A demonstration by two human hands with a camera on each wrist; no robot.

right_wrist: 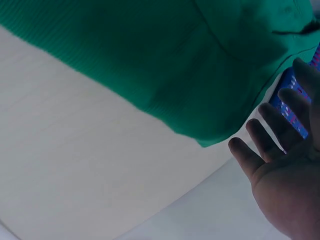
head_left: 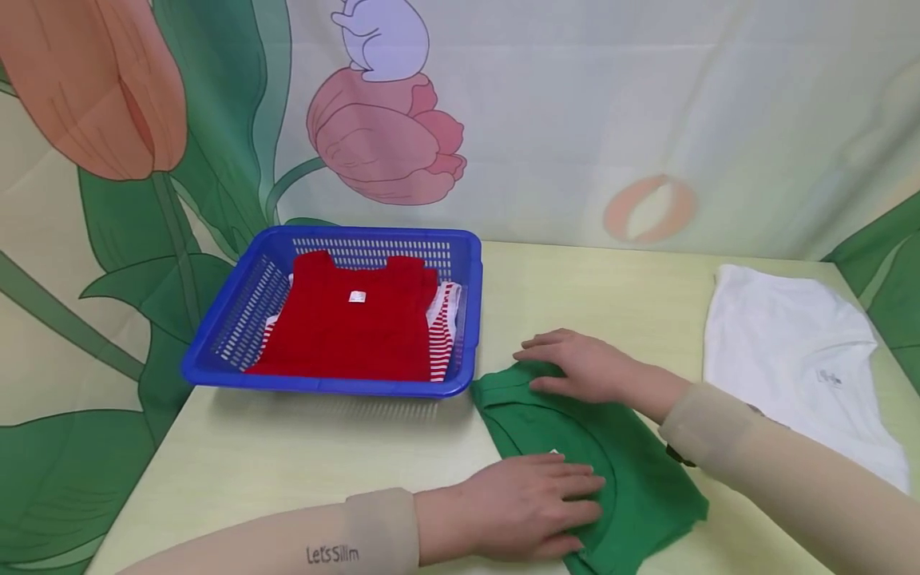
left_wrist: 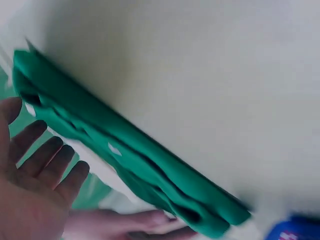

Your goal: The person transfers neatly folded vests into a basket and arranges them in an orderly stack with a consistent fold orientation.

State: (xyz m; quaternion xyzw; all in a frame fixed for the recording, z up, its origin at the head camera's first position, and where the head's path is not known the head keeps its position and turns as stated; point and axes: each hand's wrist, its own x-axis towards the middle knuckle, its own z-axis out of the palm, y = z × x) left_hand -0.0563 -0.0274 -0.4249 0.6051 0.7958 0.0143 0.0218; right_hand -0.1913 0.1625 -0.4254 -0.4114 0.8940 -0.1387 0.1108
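Note:
A green knit garment (head_left: 640, 463) lies on the table at a slant, close to the front right corner of the basket. My left hand (head_left: 528, 507) is over its near left part, fingers straight and pointing right across the cloth. At the garment's far edge is my right hand (head_left: 585, 366), its fingers extended left over the fabric. In the left wrist view the garment (left_wrist: 112, 125) shows as a layered strip, with my left fingers (left_wrist: 47, 157) straight beside it. Spread fingers of my right hand (right_wrist: 285, 195) show alongside the green cloth in the right wrist view.
A blue plastic basket (head_left: 323, 386) stands at the back left, holding a folded red garment (head_left: 352, 335) over red-and-white striped clothing (head_left: 442, 331). A white garment (head_left: 776, 343) lies on the pale table (head_left: 575, 279) at the right. Behind hangs a printed flower curtain (head_left: 539, 120).

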